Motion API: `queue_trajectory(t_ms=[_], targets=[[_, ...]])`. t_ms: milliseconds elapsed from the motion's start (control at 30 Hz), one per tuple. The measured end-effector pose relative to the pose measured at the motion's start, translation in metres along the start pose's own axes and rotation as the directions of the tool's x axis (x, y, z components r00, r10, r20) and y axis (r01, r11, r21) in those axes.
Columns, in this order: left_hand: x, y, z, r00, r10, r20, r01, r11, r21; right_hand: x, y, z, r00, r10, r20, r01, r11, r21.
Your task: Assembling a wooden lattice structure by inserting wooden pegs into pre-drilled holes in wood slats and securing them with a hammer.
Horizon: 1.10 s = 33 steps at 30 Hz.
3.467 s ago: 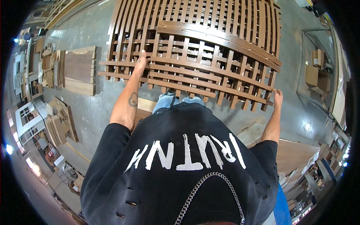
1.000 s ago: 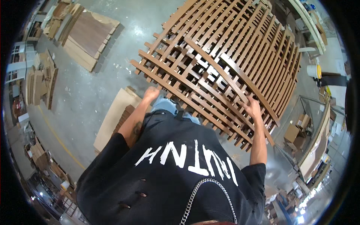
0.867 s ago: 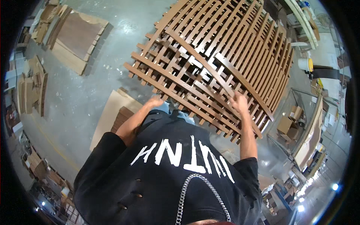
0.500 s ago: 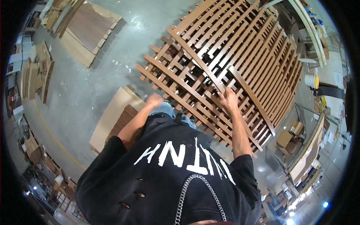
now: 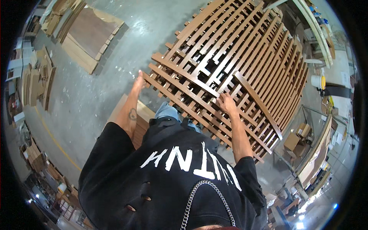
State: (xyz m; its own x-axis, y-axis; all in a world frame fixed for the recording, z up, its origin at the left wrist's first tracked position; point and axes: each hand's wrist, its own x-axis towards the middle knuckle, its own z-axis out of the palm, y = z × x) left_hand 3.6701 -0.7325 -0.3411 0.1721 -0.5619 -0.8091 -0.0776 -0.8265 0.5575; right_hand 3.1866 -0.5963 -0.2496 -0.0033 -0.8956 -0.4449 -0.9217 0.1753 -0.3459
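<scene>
A large stack of crossed brown wooden slats (image 5: 245, 42) spreads in front of me. One loose slat (image 5: 188, 76) lies slantwise over its near left part. At that slat's right end is my right hand (image 5: 227, 103), fingers bent and closed on the end. My left hand (image 5: 140, 79) reaches forward at the stack's left corner, fingers stretched out, beside the end of the nearest slat (image 5: 172, 97). Whether it touches that slat I cannot tell. Another loose slat (image 5: 257, 101) lies on top, to the right of my right hand.
Flat cardboard and board sheets (image 5: 90, 32) lie on the floor (image 5: 130, 23) at the far left. A brown board stack (image 5: 142, 128) stands by my left forearm. Right of the slats are cardboard boxes (image 5: 297, 140), a metal frame (image 5: 283, 157) and a white bucket (image 5: 316, 81).
The loose slat under my right hand has swung and slid nearer, its far end now lower and further left. My left hand has moved forward and left, from beside my body to the stack's corner.
</scene>
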Motion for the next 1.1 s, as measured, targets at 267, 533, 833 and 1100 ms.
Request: queue_trajectory(t_ms=[267, 533, 833, 1100], targets=[[0.026, 0.009, -0.005, 0.881, 0.472, -0.01, -0.404, 0.764, 0.503, -0.015, -0.011, 0.006, 0.983, 0.164, -0.084, -0.163, 0.986, 0.019], [0.046, 0.108, 0.033, 0.773, 0.629, 0.081, -0.551, 0.604, 0.576, -0.042, 0.023, -0.011, 0.875, 0.481, -0.053, -0.448, 0.846, 0.289], [0.084, 0.113, 0.043, 0.841, 0.514, 0.169, -0.434, 0.454, 0.778, -0.114, 0.178, -0.001, 0.355, 0.908, -0.22, -0.851, 0.412, 0.327], [0.032, 0.123, 0.08, 0.794, 0.602, 0.084, -0.542, 0.638, 0.547, -0.138, 0.233, 0.012, 0.471, 0.881, -0.028, -0.738, 0.412, 0.534]])
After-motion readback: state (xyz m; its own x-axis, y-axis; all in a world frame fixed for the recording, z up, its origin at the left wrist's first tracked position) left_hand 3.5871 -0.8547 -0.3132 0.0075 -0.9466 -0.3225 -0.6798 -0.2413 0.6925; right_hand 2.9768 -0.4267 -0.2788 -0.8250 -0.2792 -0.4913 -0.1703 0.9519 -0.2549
